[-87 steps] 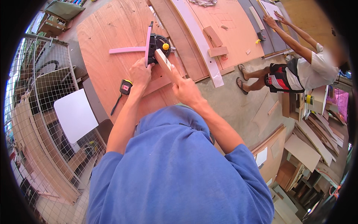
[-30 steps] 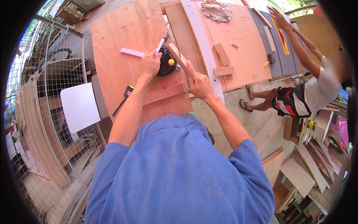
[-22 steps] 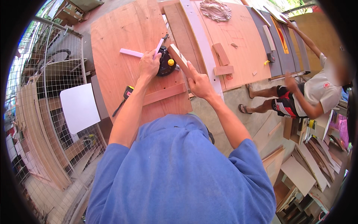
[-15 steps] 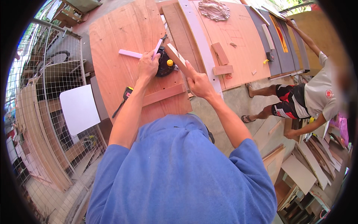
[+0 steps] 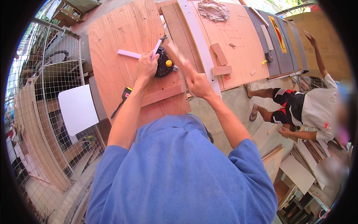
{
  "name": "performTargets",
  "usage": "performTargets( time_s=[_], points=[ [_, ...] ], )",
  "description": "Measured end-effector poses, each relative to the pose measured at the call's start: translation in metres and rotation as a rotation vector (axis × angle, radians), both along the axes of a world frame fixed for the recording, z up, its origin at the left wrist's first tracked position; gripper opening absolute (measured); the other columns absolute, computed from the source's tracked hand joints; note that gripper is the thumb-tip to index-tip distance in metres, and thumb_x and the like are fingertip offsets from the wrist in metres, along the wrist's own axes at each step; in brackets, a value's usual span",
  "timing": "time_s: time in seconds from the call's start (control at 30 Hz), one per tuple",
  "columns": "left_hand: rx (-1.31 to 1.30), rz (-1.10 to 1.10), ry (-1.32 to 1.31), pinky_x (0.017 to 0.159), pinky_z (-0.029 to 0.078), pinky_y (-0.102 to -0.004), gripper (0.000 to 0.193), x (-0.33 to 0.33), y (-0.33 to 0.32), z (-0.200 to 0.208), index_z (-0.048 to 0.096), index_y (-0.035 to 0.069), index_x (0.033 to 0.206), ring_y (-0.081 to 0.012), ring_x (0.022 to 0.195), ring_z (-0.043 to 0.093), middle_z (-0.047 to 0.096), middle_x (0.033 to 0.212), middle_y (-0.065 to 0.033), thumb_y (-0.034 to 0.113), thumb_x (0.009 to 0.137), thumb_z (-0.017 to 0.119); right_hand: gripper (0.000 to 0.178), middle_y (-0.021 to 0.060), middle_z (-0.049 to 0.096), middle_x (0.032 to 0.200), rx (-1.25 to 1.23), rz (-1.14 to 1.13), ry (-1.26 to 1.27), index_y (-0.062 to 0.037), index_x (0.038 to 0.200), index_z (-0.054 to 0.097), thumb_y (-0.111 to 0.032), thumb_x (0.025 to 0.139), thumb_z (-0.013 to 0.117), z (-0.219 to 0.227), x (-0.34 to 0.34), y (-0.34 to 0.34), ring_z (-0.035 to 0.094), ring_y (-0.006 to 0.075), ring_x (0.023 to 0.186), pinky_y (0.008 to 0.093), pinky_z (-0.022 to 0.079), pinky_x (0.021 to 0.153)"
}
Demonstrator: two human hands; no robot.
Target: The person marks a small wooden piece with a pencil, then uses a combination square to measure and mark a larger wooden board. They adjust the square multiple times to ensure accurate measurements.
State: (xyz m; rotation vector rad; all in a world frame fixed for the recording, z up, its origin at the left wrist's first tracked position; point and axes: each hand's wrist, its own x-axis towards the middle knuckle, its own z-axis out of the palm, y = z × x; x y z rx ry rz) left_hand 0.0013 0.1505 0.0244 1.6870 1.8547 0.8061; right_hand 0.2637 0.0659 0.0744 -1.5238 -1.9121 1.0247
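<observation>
My left hand (image 5: 147, 66) is closed around a narrow pale lavender strip (image 5: 157, 47), which slants up from the fingers beside a round black tool (image 5: 163, 69) with a yellow knob (image 5: 169, 63). A second pale strip (image 5: 128, 54) lies on the reddish plywood panel (image 5: 123, 30), its end by the same hand. My right hand (image 5: 198, 82) grips a short wooden stick (image 5: 177, 53), blurred by motion, to the right of the black tool. What kind of tool the black one is, I cannot tell.
Close to me on the panel lie a wooden batten (image 5: 162, 95) and a yellow-black tape measure (image 5: 126, 93). Wood blocks (image 5: 220, 54), a crumpled cloth (image 5: 212, 10) and another tape measure (image 5: 268, 57) sit to the right. Another person (image 5: 313, 106) stands at right; wire mesh (image 5: 56, 112) runs along the left.
The wooden stick in my right hand has shifted slightly and blurred. My left hand stays nearly in place. The other person has lifted a hand off the far board and moved the other arm.
</observation>
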Motion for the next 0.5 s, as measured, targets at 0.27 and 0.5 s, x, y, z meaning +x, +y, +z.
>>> performTargets(
  time_s=[0.27, 0.5],
  points=[
    [-0.011, -0.007, 0.004, 0.092, 0.054, -0.0487, 0.041, 0.001, 0.0, 0.003, 0.076, 0.008, 0.13, -0.0417, 0.104, 0.071, 0.072, 0.11, -0.0234, 0.037, 0.104, 0.067, 0.076, 0.0374, 0.071, 0.106, -0.066, -0.058, 0.019, -0.0086, 0.167, 0.036, -0.011, 0.096, 0.063, 0.004, -0.003, -0.001, 0.073, 0.0517, 0.091, 0.05, 0.058, 0.082],
    [-0.01, -0.011, 0.009, 0.093, 0.054, -0.0509, 0.039, -0.002, -0.001, 0.001, 0.076, 0.01, 0.129, -0.0411, 0.104, 0.07, 0.072, 0.109, -0.0207, 0.038, 0.102, 0.068, 0.078, 0.0383, 0.068, 0.086, -0.055, -0.134, 0.077, -0.0029, 0.166, 0.032, -0.01, 0.094, 0.06, 0.011, -0.008, -0.003, 0.073, 0.0522, 0.082, 0.0534, 0.056, 0.074]
  ],
)
